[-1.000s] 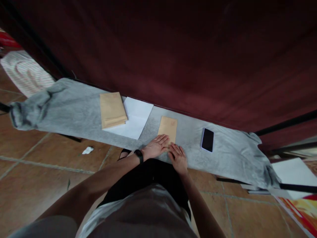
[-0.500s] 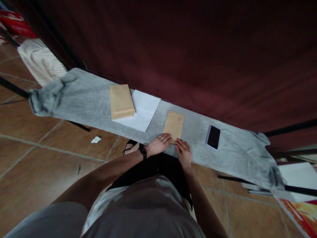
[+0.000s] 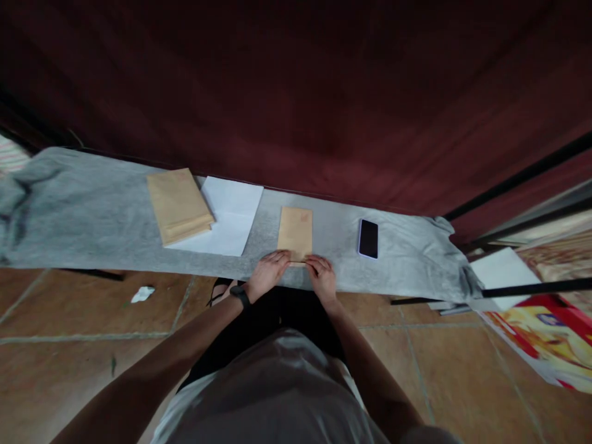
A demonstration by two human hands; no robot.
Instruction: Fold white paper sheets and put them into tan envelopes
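A brown paper envelope [image 3: 295, 228] lies on the grey cloth, its small reddish print at the far right corner. Along its near edge runs a narrow folded strip. My left hand [image 3: 269, 270], with a dark band on the wrist, pinches the near left corner of the envelope. At the near right corner my right hand [image 3: 322, 276] grips the same edge with bent fingers. To the left, a stack of brown envelopes [image 3: 178, 203] rests partly on white paper [image 3: 235, 216].
A phone [image 3: 369, 238] lies to the right on the cloth-covered bench [image 3: 102, 209]. A dark red curtain [image 3: 296, 111] hangs along the far side. Black metal bars [image 3: 531, 288] cross at the right, above a colourful box [image 3: 550, 339]. Crumpled white tissue [image 3: 143, 294] is on the tiled floor.
My view has turned, so the bench sits more level. My fingers have shifted from lying on the envelope to pinching its near edge, where a folded strip now shows.
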